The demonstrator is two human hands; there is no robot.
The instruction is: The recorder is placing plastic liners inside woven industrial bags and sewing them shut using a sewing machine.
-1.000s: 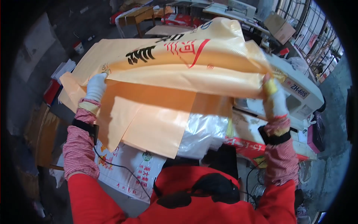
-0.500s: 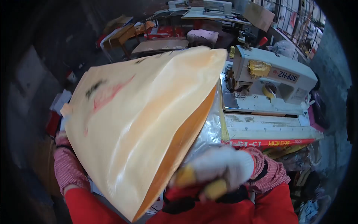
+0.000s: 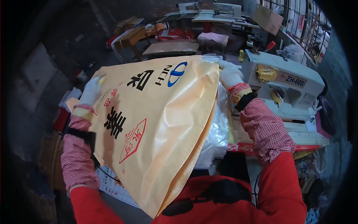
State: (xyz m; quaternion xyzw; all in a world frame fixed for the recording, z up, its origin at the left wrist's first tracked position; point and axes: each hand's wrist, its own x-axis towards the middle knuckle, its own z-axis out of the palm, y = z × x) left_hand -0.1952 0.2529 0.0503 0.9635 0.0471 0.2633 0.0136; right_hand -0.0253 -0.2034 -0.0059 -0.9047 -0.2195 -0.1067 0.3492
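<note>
Tan bag (image 3: 160, 123) over clear plastic (image 3: 221, 128), sewing m/c (image 3: 289, 69) nr, barred window (image 3: 302, 26) bkgd; L grip (image 3: 90, 91), R grip (image 3: 230, 75): can't tell if clamped.

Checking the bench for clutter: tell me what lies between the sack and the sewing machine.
In the head view, clear plastic lies between the sack and the sewing machine; the right hand is there too.

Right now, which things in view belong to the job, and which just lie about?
In the work:
tan printed bag, left hand at its left edge, right hand at its far right corner
perhaps the sewing machine, not held

Seemingly just lying about:
cardboard box
pinkish cloth in the background
</note>
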